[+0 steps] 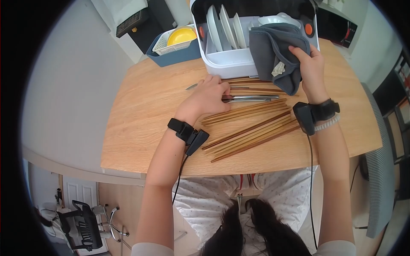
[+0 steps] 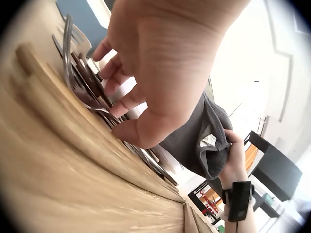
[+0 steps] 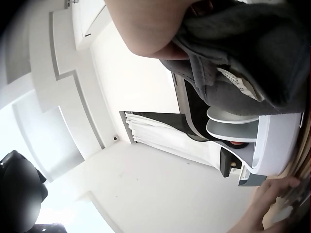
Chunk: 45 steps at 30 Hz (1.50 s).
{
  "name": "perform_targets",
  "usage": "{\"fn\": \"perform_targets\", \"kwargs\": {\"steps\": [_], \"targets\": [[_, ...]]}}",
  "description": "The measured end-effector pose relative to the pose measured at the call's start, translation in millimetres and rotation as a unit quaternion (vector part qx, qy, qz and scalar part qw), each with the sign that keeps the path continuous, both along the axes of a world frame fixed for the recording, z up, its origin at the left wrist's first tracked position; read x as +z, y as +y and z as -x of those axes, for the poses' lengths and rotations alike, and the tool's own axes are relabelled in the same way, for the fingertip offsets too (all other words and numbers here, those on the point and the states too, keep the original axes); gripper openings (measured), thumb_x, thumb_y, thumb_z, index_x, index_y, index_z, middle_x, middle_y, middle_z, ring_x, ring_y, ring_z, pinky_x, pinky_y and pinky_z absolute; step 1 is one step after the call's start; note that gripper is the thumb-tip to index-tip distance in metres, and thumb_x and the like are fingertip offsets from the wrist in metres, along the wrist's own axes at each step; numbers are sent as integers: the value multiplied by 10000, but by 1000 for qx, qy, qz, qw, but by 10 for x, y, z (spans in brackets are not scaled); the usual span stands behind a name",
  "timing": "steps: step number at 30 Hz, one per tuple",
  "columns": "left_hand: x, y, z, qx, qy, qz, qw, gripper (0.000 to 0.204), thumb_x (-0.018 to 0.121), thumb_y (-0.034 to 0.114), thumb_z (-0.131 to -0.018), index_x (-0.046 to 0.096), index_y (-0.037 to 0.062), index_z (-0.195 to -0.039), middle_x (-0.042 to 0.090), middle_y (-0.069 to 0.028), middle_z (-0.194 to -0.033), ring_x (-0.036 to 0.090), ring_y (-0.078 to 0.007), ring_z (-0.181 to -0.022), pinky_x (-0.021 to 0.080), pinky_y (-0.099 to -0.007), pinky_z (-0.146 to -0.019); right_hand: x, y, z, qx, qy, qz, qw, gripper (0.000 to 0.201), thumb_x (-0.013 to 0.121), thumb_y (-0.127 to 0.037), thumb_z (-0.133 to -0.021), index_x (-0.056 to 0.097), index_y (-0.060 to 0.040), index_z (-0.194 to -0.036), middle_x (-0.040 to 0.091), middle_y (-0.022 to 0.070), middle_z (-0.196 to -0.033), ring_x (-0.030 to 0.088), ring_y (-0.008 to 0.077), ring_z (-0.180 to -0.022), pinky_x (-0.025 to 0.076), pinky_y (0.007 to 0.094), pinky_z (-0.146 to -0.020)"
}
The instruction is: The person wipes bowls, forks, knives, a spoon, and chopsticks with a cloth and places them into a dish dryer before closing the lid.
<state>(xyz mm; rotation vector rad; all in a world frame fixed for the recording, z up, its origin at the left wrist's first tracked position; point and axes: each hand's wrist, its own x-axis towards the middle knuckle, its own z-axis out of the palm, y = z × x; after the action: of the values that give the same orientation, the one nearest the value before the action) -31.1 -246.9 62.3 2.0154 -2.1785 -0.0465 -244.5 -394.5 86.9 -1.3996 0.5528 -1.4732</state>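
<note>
The right hand (image 1: 313,68) is pinching the cloth (image 1: 273,47), which is hanging folded against the front of the white box (image 1: 232,68), above the bench (image 1: 141,128). The left hand (image 1: 208,94) is reaching over the cutlery (image 1: 265,97), fingers bent and a little apart; whether they are gripping any of it, I cannot tell. Chopsticks (image 1: 252,144) are lying nearer the person. The step in hand is seemingly picking out cutlery for wiping; the next move is probably calling for a firm pinch and a lift towards the cloth.

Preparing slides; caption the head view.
Right grip holds gray cloth by dish container; left grip is over cutlery beside chopsticks.
</note>
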Motion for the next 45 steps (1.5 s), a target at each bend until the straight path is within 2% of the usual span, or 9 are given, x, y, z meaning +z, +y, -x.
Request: {"fn": "perform_targets", "kwargs": {"steps": [7,14,23,32,35,37,38,40,45], "targets": [[-10,-150,127,-1,-41,-74,996,149,605,76,-646,583,-22,-755,602,-205,-777,576,-343,-786,464,-386,-679,-15,-7,7,5,9,3,1000,131,614,-64,-755,630,28,-846,631,42,-776,548,85,-683,432,218,-619],[33,-182,136,10,-38,-119,992,148,573,41,-654,580,-39,-779,599,-218,-811,572,-352,-804,459,-396,-698,-19,-20,-1,19,11,6,1000,129,612,-64,-753,628,30,-839,632,42,-769,546,85,-677,431,223,-615],[-3,-115,34,33,99,-97,990,205,512,49,-660,616,-38,-814,598,-246,-805,577,-373,-791,461,-396,-705,5,9,22,13,-50,-39,998,167,618,-49,-757,622,25,-906,634,64,-841,569,103,-731,445,223,-654],[6,-67,-305,25,247,-119,961,115,489,2,-600,544,-61,-678,499,-148,-574,456,-217,-542,366,-329,-527,127,-102,163,-15,-166,-77,983,186,621,-18,-739,594,49,-910,627,98,-900,588,150,-779,459,236,-692],[24,-45,-389,-15,349,-127,928,30,497,-21,-591,510,-38,-612,442,-60,-524,392,-126,-482,311,-280,-450,135,-93,172,-25,-187,-86,978,192,615,-20,-745,586,39,-925,622,99,-915,590,155,-785,461,242,-706],[99,10,-346,4,521,-116,845,50,478,-56,-605,488,-7,-610,429,-15,-545,344,-74,-450,254,-229,-399,122,-88,155,-25,-187,-76,979,192,612,-23,-750,582,38,-929,620,97,-915,590,155,-792,462,245,-713],[99,13,-314,5,521,-114,846,50,478,-56,-605,488,-7,-610,429,-15,-545,344,-74,-450,254,-229,-399,124,-71,138,-27,-185,-68,980,192,610,-26,-755,577,37,-933,618,94,-916,589,156,-799,463,248,-721],[86,-7,-183,-69,687,-17,723,97,454,-89,-622,490,-5,-655,444,-21,-581,345,-68,-437,246,-197,-379,109,3,89,3,-184,-63,981,196,611,-32,-759,575,33,-940,617,90,-915,588,153,-805,462,248,-725],[-37,-118,34,-77,758,93,641,105,430,-59,-654,471,13,-719,424,-39,-594,366,-86,-449,267,-196,-388,101,454,-174,86,-115,-42,989,274,629,-63,-769,537,25,-1011,601,61,-929,564,120,-804,451,232,-717]]}}
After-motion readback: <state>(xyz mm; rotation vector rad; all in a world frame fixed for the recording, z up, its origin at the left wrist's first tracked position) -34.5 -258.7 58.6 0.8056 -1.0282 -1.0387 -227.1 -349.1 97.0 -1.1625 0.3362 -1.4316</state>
